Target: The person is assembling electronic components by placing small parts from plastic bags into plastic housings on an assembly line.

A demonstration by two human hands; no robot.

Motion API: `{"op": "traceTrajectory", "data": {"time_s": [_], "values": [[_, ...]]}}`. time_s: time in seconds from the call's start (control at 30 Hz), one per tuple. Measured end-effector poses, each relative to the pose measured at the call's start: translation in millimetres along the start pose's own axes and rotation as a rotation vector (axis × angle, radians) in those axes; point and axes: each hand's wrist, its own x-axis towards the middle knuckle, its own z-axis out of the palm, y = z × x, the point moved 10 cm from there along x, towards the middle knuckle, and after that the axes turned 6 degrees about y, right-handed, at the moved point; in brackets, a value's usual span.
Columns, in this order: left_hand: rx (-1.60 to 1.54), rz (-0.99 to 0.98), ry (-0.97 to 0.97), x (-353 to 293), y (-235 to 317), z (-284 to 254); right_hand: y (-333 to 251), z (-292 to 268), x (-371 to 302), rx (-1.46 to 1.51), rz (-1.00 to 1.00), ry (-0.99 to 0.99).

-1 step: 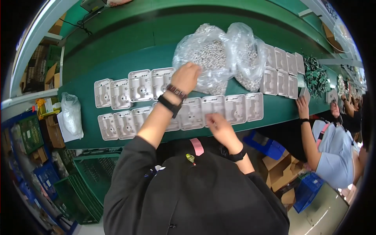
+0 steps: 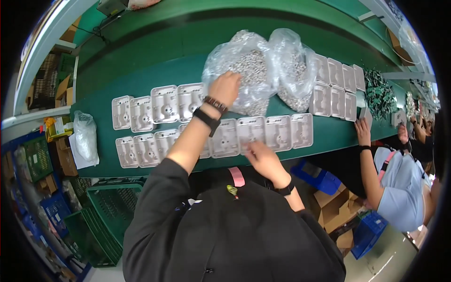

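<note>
The left arm is stretched forward toward one o'clock, and its hand (image 2: 224, 89) lies palm down at the open bag (image 2: 214, 61) of small grey parts (image 2: 253, 66). Its fingers are bent; their tips are not clear, so I cannot tell if they hold a part. The right hand (image 2: 267, 160) is at five o'clock from the left one, its fingers half curled and blurred over the near edge of a grey tray (image 2: 251, 128); I cannot tell its grip. A yellow package (image 2: 59, 129), far away at nine o'clock, carries print too small for reading. The bag is at one to two o'clock from the left hand, the tray at eleven from the right.
</note>
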Motion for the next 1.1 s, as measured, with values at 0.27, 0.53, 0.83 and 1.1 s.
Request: {"op": "traceTrajectory", "data": {"time_s": [0.27, 0.53, 0.83, 1.1], "values": [[0.571, -0.260, 0.007, 64.6, -2.9, 86.9, 104.9, -137.3, -43.1, -0.334, 0.091, 0.228], [0.315, -0.215, 0.135, 92.7, -14.4, 65.7, 139.2, -143.5, -52.8, -0.321, -0.001, 0.101], [0.428, -0.217, 0.210, 84.9, 3.1, 36.9, 127.4, -141.6, -32.6, -0.342, -0.159, 0.107], [0.468, -0.255, 0.187, 78.9, 10.5, 31.2, 125.8, -141.6, -30.6, -0.326, -0.179, 0.074]]}}
